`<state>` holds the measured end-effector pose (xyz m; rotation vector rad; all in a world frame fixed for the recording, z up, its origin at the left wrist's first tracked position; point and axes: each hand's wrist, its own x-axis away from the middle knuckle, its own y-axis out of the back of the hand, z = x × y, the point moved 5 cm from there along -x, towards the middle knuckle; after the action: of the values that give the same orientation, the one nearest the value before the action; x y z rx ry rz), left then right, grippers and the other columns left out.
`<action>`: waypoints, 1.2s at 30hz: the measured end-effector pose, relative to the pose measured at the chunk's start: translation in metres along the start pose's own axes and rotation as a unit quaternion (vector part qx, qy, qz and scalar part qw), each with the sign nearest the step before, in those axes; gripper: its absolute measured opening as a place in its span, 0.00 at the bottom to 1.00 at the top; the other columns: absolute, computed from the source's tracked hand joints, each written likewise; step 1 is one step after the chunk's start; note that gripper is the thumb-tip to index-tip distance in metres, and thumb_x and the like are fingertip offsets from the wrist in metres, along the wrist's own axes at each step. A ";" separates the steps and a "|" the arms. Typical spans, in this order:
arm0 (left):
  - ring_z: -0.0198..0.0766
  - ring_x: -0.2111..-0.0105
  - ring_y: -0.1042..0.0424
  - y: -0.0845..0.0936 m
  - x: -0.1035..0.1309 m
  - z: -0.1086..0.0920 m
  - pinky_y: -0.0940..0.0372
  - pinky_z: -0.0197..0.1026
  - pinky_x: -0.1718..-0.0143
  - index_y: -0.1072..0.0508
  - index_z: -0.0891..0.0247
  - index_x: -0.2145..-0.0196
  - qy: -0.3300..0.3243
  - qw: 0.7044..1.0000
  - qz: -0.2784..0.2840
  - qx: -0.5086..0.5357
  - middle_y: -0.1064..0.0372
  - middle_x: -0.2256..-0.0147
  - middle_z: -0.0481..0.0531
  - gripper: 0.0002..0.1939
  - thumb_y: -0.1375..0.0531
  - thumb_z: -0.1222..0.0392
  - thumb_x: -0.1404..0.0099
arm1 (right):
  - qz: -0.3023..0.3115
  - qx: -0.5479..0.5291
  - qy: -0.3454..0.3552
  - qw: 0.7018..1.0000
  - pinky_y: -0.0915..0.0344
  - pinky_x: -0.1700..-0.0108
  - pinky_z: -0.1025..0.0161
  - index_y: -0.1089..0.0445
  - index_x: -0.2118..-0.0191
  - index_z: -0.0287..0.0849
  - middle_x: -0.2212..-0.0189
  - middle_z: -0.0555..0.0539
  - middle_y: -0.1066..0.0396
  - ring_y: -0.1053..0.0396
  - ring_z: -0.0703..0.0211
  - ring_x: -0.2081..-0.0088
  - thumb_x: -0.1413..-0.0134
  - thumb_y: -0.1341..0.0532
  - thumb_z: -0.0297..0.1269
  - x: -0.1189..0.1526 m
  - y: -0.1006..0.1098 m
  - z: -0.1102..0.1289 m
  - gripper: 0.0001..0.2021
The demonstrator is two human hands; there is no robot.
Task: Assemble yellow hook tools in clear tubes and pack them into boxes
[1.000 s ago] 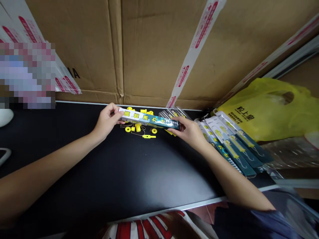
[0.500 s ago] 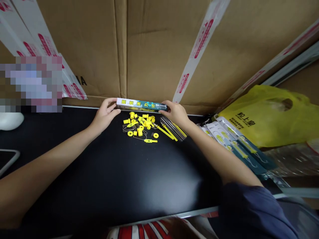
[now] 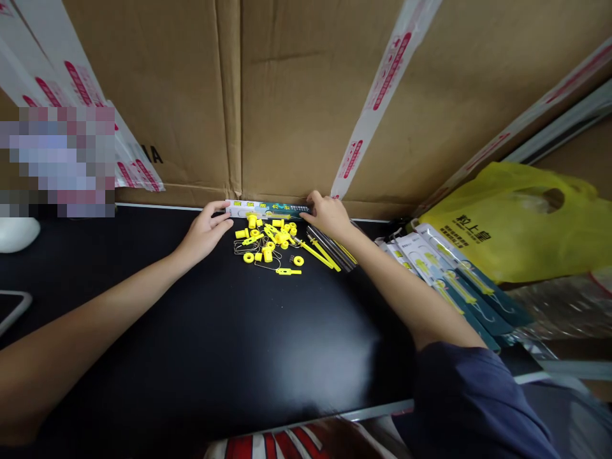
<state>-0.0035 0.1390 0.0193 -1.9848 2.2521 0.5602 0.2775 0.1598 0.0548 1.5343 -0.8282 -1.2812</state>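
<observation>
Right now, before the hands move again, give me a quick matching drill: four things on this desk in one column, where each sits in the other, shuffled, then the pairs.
Things:
1. long printed box
2. small yellow parts
3. yellow plastic bag
4. packaged cards

Places:
A. far right, against the cardboard
B. loose pile on the black desk, just in front of the box
C. held at both ends by the left hand and right hand, along the foot of the cardboard wall
D. fanned out beside the right forearm, in front of the bag

Pairs: 1-C, 2-B, 3-A, 4-D
</observation>
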 end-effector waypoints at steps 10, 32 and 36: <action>0.37 0.56 0.29 -0.045 0.059 -0.087 0.34 0.40 0.53 0.30 0.61 0.57 -0.308 0.921 0.129 -0.201 0.28 0.58 0.52 0.10 0.48 0.65 0.34 | -0.060 -0.001 -0.015 0.998 0.45 0.64 0.60 0.32 0.63 0.41 0.74 0.46 0.29 0.33 0.51 0.68 0.43 0.43 0.38 0.077 0.049 -0.002 0.07; 0.33 0.70 0.29 -0.079 0.110 -0.073 0.37 0.35 0.72 0.28 0.61 0.66 -0.525 0.756 0.220 -0.324 0.26 0.67 0.46 0.07 0.46 0.62 0.35 | -0.116 0.054 0.089 0.988 0.46 0.67 0.60 0.32 0.72 0.40 0.73 0.44 0.32 0.37 0.54 0.69 0.40 0.44 0.37 0.122 0.024 0.023 0.11; 0.39 0.56 0.29 -0.075 0.114 -0.080 0.35 0.42 0.53 0.28 0.61 0.58 -0.555 0.747 0.167 -0.325 0.26 0.58 0.51 0.08 0.44 0.62 0.36 | -0.197 -0.024 0.128 0.972 0.44 0.68 0.61 0.32 0.70 0.40 0.75 0.46 0.32 0.37 0.57 0.71 0.39 0.43 0.35 0.132 0.043 0.035 0.09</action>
<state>0.0658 -0.0014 0.0427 -0.7696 1.6075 2.0808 0.2763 0.0164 0.0507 1.8379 -0.3320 -1.3298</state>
